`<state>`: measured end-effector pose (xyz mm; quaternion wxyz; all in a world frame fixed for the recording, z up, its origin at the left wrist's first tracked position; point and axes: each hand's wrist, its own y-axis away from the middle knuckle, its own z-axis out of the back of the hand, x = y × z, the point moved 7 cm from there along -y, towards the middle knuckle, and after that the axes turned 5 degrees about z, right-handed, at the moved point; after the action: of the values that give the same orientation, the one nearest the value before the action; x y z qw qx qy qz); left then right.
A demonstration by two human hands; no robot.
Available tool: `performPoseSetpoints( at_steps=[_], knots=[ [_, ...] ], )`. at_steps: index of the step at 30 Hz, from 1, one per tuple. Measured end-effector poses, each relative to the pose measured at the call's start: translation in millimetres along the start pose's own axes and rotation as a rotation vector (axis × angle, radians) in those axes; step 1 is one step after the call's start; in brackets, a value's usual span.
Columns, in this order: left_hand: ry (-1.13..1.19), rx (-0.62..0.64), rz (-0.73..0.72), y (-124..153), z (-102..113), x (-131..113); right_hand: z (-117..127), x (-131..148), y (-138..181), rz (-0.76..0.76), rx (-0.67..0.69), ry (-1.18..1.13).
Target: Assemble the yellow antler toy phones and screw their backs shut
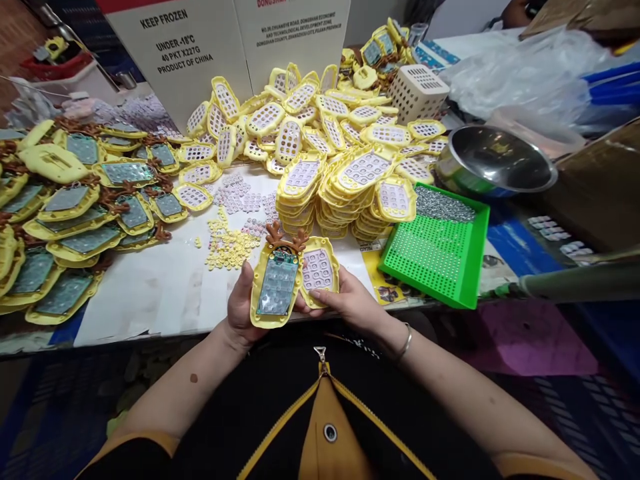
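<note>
My left hand is closed around a yellow toy-phone shell with brown antlers, its circuit board and grey film facing up. Close beside it, my right hand grips a yellow shell half fitted with a pale keypad, the thumb pressing on its lower edge. The two pieces are side by side, the left one overlapping the right a little. Beyond them lie small yellow buttons and small pale buttons. Stacks of keypad-fitted shell halves stand just past my right hand.
Antlered shells with boards are heaped at the left. Perforated shell halves pile up against a carton. At the right are a green basket holding screws, a metal bowl and a white perforated box.
</note>
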<state>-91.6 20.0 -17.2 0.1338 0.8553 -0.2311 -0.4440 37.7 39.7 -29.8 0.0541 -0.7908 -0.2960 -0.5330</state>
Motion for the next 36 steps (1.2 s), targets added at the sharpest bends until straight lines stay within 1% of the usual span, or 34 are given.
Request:
performPoseSetpoints(
  at_steps=[4, 7, 11, 13, 16, 18, 20, 22, 25, 27, 29, 31, 36],
  knots=[
    [-0.008, 0.001, -0.015, -1, 3, 0, -5, 4, 0, 0.075, 0.105, -0.016],
    [0.010, -0.012, -0.015, -1, 5, -1, -1, 1, 0, 0.060, 0.085, 0.020],
    [0.030, 0.027, 0.050, 0, 3, 2, 3, -7, 1, 0.061, 0.082, 0.028],
    [0.029, 0.062, 0.071, 2, 0, 4, 1, -10, 2, 0.055, 0.123, -0.015],
    [0.026, 0.117, 0.083, 5, -5, 4, -3, -11, 5, 0.044, 0.189, -0.141],
    [0.034, 0.117, 0.034, 7, -6, -1, -3, -9, 5, 0.042, 0.181, -0.228],
    [0.035, 0.076, -0.065, 9, -5, -11, -1, -8, 4, 0.052, 0.139, -0.285],
    [-0.009, -0.005, -0.143, 10, -2, -20, -1, -7, 1, 0.075, 0.102, -0.302],
    [-0.124, -0.169, -0.180, 10, 2, -26, -6, -6, -7, 0.124, 0.074, -0.285],
    [-0.195, -0.244, -0.187, 9, 0, -27, -12, -5, -12, 0.149, 0.081, -0.266],
    [-0.245, -0.264, -0.204, 7, -5, -27, -17, -4, -16, 0.170, 0.090, -0.251],
    [-0.273, -0.248, -0.216, 4, -12, -27, -20, -2, -18, 0.188, 0.085, -0.236],
    [-0.302, -0.244, -0.187, -2, -21, -22, -19, -1, -16, 0.221, 0.054, -0.173]
  ],
)
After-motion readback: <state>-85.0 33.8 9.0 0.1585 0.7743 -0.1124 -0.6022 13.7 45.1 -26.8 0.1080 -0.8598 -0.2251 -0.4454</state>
